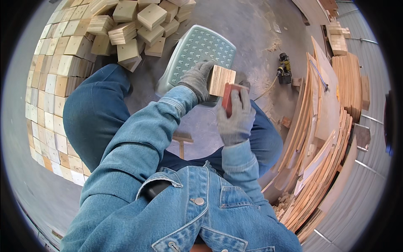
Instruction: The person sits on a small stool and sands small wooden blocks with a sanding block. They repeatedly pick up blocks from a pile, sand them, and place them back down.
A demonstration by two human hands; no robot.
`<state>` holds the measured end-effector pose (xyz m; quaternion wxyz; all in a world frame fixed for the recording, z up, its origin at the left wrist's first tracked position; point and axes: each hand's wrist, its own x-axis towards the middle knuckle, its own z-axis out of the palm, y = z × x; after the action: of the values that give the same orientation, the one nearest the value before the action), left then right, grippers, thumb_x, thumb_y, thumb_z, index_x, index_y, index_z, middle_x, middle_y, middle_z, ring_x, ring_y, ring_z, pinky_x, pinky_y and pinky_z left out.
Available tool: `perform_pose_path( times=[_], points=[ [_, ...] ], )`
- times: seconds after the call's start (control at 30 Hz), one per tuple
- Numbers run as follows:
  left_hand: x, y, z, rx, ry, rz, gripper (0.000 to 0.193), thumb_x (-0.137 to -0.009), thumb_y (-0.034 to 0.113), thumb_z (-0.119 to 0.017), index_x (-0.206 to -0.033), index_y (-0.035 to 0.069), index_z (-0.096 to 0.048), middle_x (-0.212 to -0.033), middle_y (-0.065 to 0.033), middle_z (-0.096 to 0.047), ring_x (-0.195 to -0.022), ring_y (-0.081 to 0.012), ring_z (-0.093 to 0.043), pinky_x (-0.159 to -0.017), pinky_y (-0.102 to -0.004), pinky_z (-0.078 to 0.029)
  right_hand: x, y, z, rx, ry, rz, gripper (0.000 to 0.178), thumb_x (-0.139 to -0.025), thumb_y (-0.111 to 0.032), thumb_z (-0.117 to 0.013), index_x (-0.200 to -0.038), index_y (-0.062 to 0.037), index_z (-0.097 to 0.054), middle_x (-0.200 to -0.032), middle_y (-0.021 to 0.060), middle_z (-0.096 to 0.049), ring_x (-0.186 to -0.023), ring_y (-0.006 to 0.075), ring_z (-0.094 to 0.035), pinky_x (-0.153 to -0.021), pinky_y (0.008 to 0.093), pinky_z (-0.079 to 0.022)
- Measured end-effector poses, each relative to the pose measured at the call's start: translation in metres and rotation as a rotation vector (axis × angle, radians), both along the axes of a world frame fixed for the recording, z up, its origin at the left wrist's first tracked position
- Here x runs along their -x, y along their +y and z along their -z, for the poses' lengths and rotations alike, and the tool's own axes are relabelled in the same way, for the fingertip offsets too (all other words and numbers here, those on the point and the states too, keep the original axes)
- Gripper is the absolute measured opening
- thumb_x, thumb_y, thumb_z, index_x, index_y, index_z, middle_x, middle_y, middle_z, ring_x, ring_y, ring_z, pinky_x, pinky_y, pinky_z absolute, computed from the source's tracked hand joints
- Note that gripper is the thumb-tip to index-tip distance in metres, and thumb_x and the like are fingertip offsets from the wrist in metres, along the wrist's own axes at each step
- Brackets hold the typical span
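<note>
A grey floor (252, 25) spreads beneath everything. A tall stack of pale wooden blocks (54, 96), set in close rows, fills the left side, and long boards and curved strips of wood (327, 168) lie heaped along the right. Between them sits a person in a blue denim jacket (239, 201) and dark blue trousers (94, 109), knees spread wide. Loose blocks (138, 25) lie tumbled at the upper left, next to the stack. Near them, between the knees, stands a pale green stool (205, 46) with a raised pattern on its top. A yellow-and-black power tool (284, 69) rests on the floor to the right. Both hands wear grey gloves: the left hand (197, 77) has its fingers closed around the left side of a wooden block (221, 77), over the stool's near edge. The right hand (237, 113) grips a smaller red block (228, 100) at the wooden block's lower right edge; how firmly the two meet, I cannot tell.
</note>
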<state>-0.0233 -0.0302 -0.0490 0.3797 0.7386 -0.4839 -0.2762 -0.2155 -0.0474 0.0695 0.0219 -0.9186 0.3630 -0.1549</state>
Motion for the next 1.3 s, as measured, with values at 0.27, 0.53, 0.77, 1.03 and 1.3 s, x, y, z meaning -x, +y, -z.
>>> perform_pose_path(
  times=[0.27, 0.53, 0.77, 1.03, 1.3],
  points=[
    [0.002, 0.0, -0.002, 0.037, 0.081, -0.048, 0.116, -0.058, 0.036, -0.098, -0.157, 0.017, -0.041, -0.155, -0.0171, -0.049, -0.142, -0.0385, -0.054, -0.123, -0.0434, -0.045, -0.03, -0.029, -0.003, 0.026, 0.04, -0.017, 0.06, -0.083, -0.028, -0.08, -0.138, -0.0075, -0.068, -0.148, 0.0179, -0.06, -0.123, 0.0395, -0.065, -0.1, 0.0544, -0.052],
    [0.0, 0.002, -0.024, -0.088, 0.131, -0.034, 0.118, -0.056, 0.037, -0.099, -0.158, 0.021, -0.041, -0.156, -0.0153, -0.048, -0.144, -0.0366, -0.052, -0.124, -0.0449, -0.045, -0.085, -0.1, -0.007, -0.093, 0.085, 0.055, 0.055, -0.087, -0.027, -0.075, -0.138, -0.0092, -0.066, -0.148, 0.0158, -0.06, -0.134, 0.0359, -0.061, -0.107, 0.0497, -0.054],
    [0.002, 0.005, -0.023, -0.033, 0.073, -0.034, 0.116, -0.059, 0.042, -0.099, -0.157, 0.016, -0.042, -0.154, -0.0185, -0.052, -0.142, -0.0397, -0.054, -0.123, -0.0447, -0.044, -0.005, 0.005, -0.009, -0.042, -0.011, -0.078, 0.06, -0.082, -0.025, -0.082, -0.137, -0.0054, -0.069, -0.15, 0.0209, -0.059, -0.116, 0.0438, -0.062, -0.104, 0.0543, -0.05],
    [0.001, 0.004, -0.014, -0.009, 0.095, -0.04, 0.116, -0.06, 0.043, -0.097, -0.158, 0.016, -0.041, -0.157, -0.0175, -0.049, -0.143, -0.0384, -0.054, -0.122, -0.0438, -0.045, -0.049, -0.038, -0.005, -0.033, -0.023, -0.101, 0.054, -0.082, -0.025, -0.077, -0.134, -0.0117, -0.068, -0.146, 0.012, -0.062, -0.111, 0.0368, -0.067, -0.096, 0.0515, -0.053],
    [-0.002, 0.005, -0.023, -0.037, 0.11, -0.012, 0.112, -0.062, 0.041, -0.095, -0.157, 0.018, -0.041, -0.153, -0.0178, -0.051, -0.141, -0.0387, -0.055, -0.121, -0.0457, -0.046, -0.095, -0.091, -0.001, -0.063, 0.07, 0.022, 0.054, -0.086, -0.029, -0.075, -0.136, -0.0137, -0.067, -0.145, 0.0082, -0.062, -0.117, 0.0379, -0.067, -0.098, 0.0512, -0.053]
  ],
)
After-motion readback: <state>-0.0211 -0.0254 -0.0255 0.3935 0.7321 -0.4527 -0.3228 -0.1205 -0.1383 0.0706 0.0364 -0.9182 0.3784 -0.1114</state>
